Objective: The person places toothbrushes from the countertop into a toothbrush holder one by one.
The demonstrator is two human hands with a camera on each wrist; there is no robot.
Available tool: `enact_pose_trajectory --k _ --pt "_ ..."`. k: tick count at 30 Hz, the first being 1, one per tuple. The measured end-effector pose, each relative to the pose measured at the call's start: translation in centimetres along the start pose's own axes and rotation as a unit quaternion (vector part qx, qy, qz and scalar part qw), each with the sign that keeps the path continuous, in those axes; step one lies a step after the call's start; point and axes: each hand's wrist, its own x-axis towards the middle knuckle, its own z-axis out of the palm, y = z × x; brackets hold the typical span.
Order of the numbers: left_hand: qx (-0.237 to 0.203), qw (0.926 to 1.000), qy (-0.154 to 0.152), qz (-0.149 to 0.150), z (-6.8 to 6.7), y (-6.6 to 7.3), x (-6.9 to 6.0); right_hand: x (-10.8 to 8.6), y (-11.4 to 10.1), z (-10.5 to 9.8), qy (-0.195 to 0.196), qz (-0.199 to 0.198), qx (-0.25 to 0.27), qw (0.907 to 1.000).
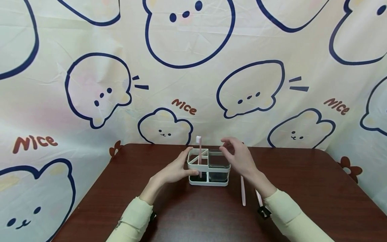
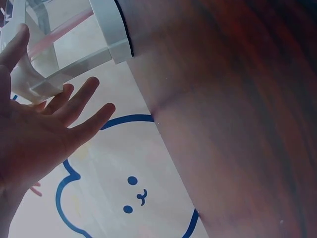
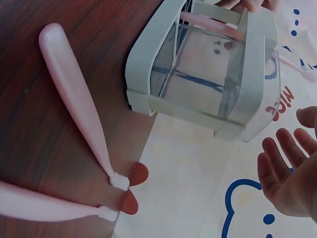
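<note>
A pale grey-white toothbrush holder (image 1: 208, 184) stands upright near the table's back edge. One pink toothbrush (image 1: 200, 149) leans in its left section, white bristle head up. A clear cup (image 3: 198, 74) sits in the right section. My left hand (image 1: 176, 168) grips the holder's left side, thumb in front and fingers toward the back; in the left wrist view several fingers stretch past the frame. My right hand (image 1: 240, 158) hovers beside the cup with fingers loosely bent, holding nothing. In the right wrist view, it is apart from the holder.
Two more pink toothbrushes lie on the table to the right of the holder, one toothbrush (image 3: 74, 99) nearer it and the other toothbrush (image 3: 44, 203) farther right. Behind the dark wooden table (image 1: 208, 215) hangs a printed cloth (image 1: 193, 84) with cartoon bears.
</note>
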Motion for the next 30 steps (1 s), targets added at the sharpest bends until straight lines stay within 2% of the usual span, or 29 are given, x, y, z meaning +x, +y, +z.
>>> enact_pose_trajectory --k 11,30 --pt "0.003 1.0 0.001 0.001 -0.1 0.2 -0.2 -0.4 1.0 -1.0 -0.007 0.007 -0.011 0.9999" --pt "0.013 0.9999 -0.001 -0.008 -0.1 0.1 -0.1 -2.4 4.4 -2.2 -0.058 0.068 -0.027 0.9956"
